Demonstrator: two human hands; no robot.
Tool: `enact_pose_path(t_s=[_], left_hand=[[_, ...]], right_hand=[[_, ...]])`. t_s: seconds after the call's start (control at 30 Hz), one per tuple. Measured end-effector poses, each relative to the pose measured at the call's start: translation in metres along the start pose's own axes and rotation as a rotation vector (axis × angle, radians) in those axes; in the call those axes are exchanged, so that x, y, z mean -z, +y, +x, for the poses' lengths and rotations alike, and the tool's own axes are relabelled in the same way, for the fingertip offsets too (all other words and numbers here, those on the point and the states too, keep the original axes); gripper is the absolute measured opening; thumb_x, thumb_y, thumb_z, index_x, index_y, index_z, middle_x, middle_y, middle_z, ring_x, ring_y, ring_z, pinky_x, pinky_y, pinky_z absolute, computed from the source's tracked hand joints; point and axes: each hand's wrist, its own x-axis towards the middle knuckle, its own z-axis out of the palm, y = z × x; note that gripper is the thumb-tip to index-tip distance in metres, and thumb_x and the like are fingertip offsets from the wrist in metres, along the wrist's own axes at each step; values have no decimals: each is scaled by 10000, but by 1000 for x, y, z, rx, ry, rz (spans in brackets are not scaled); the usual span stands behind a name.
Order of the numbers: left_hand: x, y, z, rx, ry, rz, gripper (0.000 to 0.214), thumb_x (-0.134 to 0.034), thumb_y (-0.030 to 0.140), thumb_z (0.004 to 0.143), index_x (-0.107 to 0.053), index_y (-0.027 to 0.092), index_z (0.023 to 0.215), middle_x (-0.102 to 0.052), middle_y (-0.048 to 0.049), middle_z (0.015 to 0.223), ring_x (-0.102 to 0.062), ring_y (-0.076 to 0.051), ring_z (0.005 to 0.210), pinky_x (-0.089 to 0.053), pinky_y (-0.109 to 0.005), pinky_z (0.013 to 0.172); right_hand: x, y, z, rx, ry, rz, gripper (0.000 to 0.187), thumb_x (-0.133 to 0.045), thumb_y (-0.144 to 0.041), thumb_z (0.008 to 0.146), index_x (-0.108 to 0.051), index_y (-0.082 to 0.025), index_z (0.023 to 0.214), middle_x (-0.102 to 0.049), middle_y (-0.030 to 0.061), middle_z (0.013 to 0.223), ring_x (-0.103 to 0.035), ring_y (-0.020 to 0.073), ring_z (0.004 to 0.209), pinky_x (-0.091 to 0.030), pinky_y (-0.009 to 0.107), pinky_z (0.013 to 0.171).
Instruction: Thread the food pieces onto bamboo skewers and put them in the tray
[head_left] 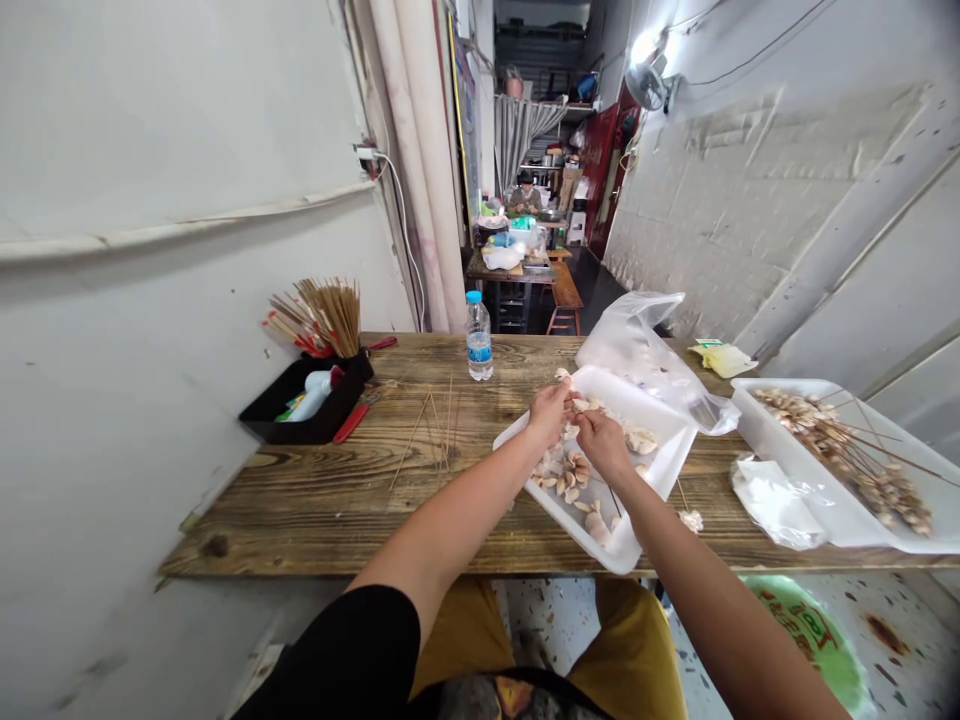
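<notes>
My left hand (550, 412) and my right hand (602, 440) meet above the far part of a white tray (517, 430). Both have their fingers pinched together. A small pale mushroom piece (562, 375) shows at the fingertips of my left hand; what the right fingers grip is hidden. Below them, the tray holds loose pale and brownish pieces that look like mushrooms (576, 468), with a larger whitish clump (598, 525) near its close corner. A thin stick (615, 500) shows beside my right wrist, partly covered by the forearm.
Several bare skewers (431, 435) lie left of the tray. A black box (289, 430) with bundled sticks (330, 315), red-handled scissors (351, 422), a water bottle (478, 340), a plastic bag (637, 345) and a second tray (795, 500) of loaded skewers (855, 455) stand around. Another person sits far back.
</notes>
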Motion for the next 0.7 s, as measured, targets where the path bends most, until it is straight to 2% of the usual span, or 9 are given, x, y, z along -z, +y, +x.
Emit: enact_pose_path(t_s=[0.23, 0.37, 0.5, 0.6, 0.7], left_hand=[[0, -5, 3, 37, 5, -26, 239, -682, 316, 828, -562, 125, 749, -653, -40, 672, -593, -101, 560, -410, -209, 537], [-5, -10, 1, 56, -27, -71, 217, -650, 258, 849, -564, 119, 707, -588, 0, 586, -553, -83, 527, -414, -200, 549], [-4, -9, 1, 81, -123, -71, 255, -652, 369, 851, -585, 134, 779, -579, 14, 625, -527, -76, 523, -412, -196, 530], [-1, -3, 4, 30, -39, -70, 320, -667, 463, 824, -581, 155, 831, -625, -7, 746, -579, -91, 607, -420, -195, 535], [2, 1, 7, 7, 27, -105, 301, -633, 427, 863, -583, 135, 808, -665, -62, 825, -645, -125, 741, -449, -202, 588]], right_hand=[[-4, 0, 3, -34, -7, -38, 294, -378, -174, 865, -668, -174, 815, -712, 71, 874, -643, 190, 852, -442, 254, 818], [-3, -5, 11, -79, 23, -57, 312, -379, -193, 890, -687, -158, 859, -713, 91, 874, -641, 198, 820, -441, 261, 788], [0, -6, 12, -76, 33, -32, 305, -386, -214, 893, -681, -162, 837, -698, 75, 804, -633, 194, 780, -437, 256, 752], [0, -4, 5, -46, -16, 5, 297, -384, -210, 880, -664, -167, 792, -670, 55, 710, -617, 187, 711, -432, 252, 713], [-2, -3, -2, -1, -47, 18, 286, -385, -210, 863, -654, -177, 770, -640, 37, 646, -596, 181, 656, -425, 253, 686]])
